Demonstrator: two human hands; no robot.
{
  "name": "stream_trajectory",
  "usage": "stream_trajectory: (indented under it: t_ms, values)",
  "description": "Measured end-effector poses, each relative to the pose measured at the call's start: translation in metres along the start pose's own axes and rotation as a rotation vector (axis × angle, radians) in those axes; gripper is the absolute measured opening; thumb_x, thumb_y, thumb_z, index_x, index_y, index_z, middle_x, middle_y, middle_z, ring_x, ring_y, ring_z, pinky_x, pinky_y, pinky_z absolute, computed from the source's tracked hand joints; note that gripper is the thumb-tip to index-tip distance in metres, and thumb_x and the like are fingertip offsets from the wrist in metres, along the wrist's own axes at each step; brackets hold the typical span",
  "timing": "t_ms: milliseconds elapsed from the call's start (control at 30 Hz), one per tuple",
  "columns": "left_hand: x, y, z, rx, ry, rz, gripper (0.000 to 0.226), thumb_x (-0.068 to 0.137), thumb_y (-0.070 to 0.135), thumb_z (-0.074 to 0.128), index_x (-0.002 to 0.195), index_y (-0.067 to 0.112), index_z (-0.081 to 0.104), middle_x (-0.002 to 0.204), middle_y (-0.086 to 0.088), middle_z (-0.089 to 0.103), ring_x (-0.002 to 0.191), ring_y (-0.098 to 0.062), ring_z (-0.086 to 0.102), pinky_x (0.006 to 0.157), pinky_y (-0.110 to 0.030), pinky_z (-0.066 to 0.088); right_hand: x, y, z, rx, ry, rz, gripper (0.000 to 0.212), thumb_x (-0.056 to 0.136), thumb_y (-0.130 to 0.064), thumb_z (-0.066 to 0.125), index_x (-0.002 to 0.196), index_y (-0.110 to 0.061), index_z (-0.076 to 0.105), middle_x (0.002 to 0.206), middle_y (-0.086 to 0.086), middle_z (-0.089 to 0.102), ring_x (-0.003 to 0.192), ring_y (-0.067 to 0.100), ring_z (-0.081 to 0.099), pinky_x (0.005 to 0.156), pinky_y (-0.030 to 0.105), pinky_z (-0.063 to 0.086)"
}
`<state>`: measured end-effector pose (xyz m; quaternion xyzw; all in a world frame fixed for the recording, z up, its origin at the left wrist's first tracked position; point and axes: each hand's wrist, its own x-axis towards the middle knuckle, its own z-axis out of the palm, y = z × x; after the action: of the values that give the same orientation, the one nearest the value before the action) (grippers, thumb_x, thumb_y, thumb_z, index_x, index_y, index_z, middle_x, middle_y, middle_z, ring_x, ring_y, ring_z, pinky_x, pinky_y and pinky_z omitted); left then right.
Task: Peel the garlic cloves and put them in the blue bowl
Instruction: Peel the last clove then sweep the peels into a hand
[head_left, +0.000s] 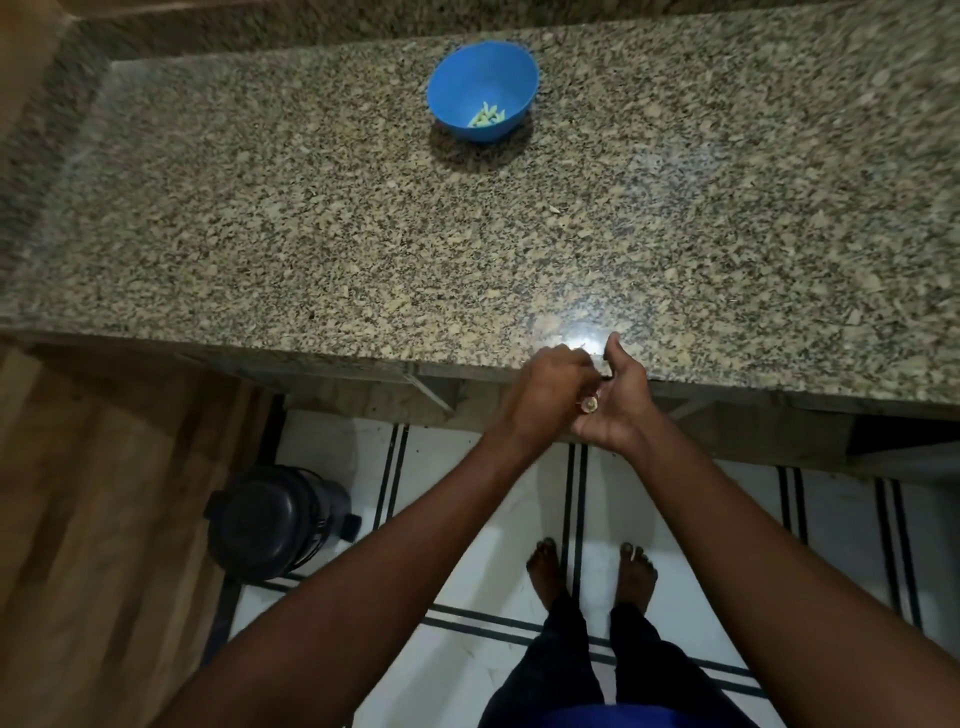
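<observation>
Hands, two. The left hand (545, 387) is hovering knuckles-up just over the near edge of the speckled granite countertop (363, 234), its fingers curling down toward the other palm; what they are pinching cannot be told. The right hand (615, 402) is lying palm-up beside it, touching it, thumb pointing toward the far edge, fingers cupping a small pale garlic piece (589, 404).

Round blue plastic bowl (483, 91), one, is sitting near the far edge of the countertop, well apart from both hands. Peeled pale garlic cloves (487, 115) are lying in a small heap at its bottom; several, exact count unclear.

Dark round lidded container (275, 519), one, is standing on the white tiled floor (467, 493) below the countertop's near edge. Bare feet (545, 569), two.
</observation>
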<state>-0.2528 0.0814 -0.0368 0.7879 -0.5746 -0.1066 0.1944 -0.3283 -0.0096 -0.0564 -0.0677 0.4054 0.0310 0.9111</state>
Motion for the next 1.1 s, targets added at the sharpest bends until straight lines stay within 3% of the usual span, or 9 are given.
stream_trajectory:
  t_ms: [100,200,333,467,667,800,933,1033,1100]
  values:
    - [-0.018,0.000,-0.001,-0.070,0.076,-0.091,0.023,0.064,0.008,0.070,0.086,0.011,0.077,0.076,-0.005,0.067,0.069,-0.022,0.061,0.058,-0.030,0.045,0.001,0.001,0.000,0.010,0.000,0.012,0.089,0.087,-0.076,0.047,0.118,0.006,0.063,0.104,0.022,0.072,0.089,0.037,0.073,0.081,0.048,0.058]
    - [-0.012,-0.002,-0.008,-0.142,0.179,-0.262,0.013,0.078,0.007,0.070,0.090,0.010,0.075,0.080,-0.006,0.069,0.073,-0.025,0.064,0.063,-0.040,0.053,0.001,0.002,0.000,0.051,-0.029,0.009,0.084,0.087,-0.075,0.049,0.110,0.004,0.063,0.101,0.017,0.069,0.092,0.034,0.069,0.088,0.048,0.056]
    - [-0.001,-0.005,-0.016,-0.178,0.220,-0.358,0.008,0.086,0.009,0.072,0.093,0.012,0.074,0.087,-0.004,0.069,0.078,-0.020,0.063,0.067,-0.037,0.052,0.004,0.002,-0.002,0.041,-0.038,0.011,0.083,0.086,-0.075,0.051,0.117,0.001,0.063,0.102,0.017,0.067,0.097,0.037,0.068,0.081,0.054,0.057]
    - [0.014,-0.009,-0.013,-0.042,0.146,-0.339,0.025,0.092,0.004,0.063,0.113,0.009,0.074,0.103,-0.009,0.068,0.094,-0.027,0.061,0.071,-0.038,0.051,0.000,0.003,0.002,0.038,-0.048,0.002,0.083,0.087,-0.074,0.050,0.124,0.000,0.060,0.110,0.023,0.068,0.095,0.038,0.071,0.077,0.052,0.059]
    - [0.012,0.001,-0.004,0.056,0.022,-0.160,0.015,0.081,0.003,0.065,0.088,0.006,0.077,0.088,-0.011,0.064,0.084,-0.029,0.057,0.064,-0.040,0.052,0.000,0.004,0.003,0.031,0.000,-0.032,0.076,0.089,-0.074,0.046,0.105,-0.004,0.070,0.099,0.015,0.072,0.083,0.032,0.073,0.073,0.040,0.060]
    - [0.000,0.003,-0.006,-0.064,0.119,-0.195,0.016,0.085,0.004,0.064,0.091,0.005,0.078,0.087,-0.011,0.066,0.085,-0.029,0.059,0.067,-0.039,0.050,-0.002,0.005,0.004,0.029,-0.004,-0.046,0.078,0.091,-0.074,0.042,0.092,-0.003,0.073,0.087,0.013,0.072,0.074,0.030,0.073,0.068,0.037,0.060]
    - [-0.019,0.005,-0.013,-0.295,0.217,-0.322,0.018,0.082,-0.001,0.067,0.093,0.008,0.079,0.087,-0.009,0.071,0.081,-0.024,0.065,0.073,-0.034,0.052,-0.003,0.009,0.006,-0.022,-0.012,-0.038,0.080,0.090,-0.073,0.044,0.105,0.002,0.066,0.098,0.019,0.071,0.090,0.034,0.070,0.084,0.045,0.055]
    - [-0.040,0.008,-0.025,-0.497,0.358,-0.486,0.024,0.082,-0.008,0.064,0.094,0.007,0.079,0.091,-0.004,0.074,0.084,-0.014,0.068,0.077,-0.023,0.054,-0.009,0.019,0.014,-0.073,-0.029,-0.059,0.073,0.096,-0.065,0.043,0.101,0.005,0.064,0.090,0.021,0.070,0.080,0.034,0.071,0.072,0.047,0.061]
    - [-0.054,0.006,-0.033,-0.624,0.425,-0.596,0.021,0.085,-0.004,0.064,0.094,0.009,0.078,0.091,0.000,0.075,0.086,-0.011,0.071,0.080,-0.025,0.057,-0.013,0.025,0.022,-0.128,-0.041,-0.043,0.066,0.101,-0.056,0.041,0.102,0.007,0.061,0.087,0.023,0.070,0.077,0.036,0.073,0.068,0.051,0.062]
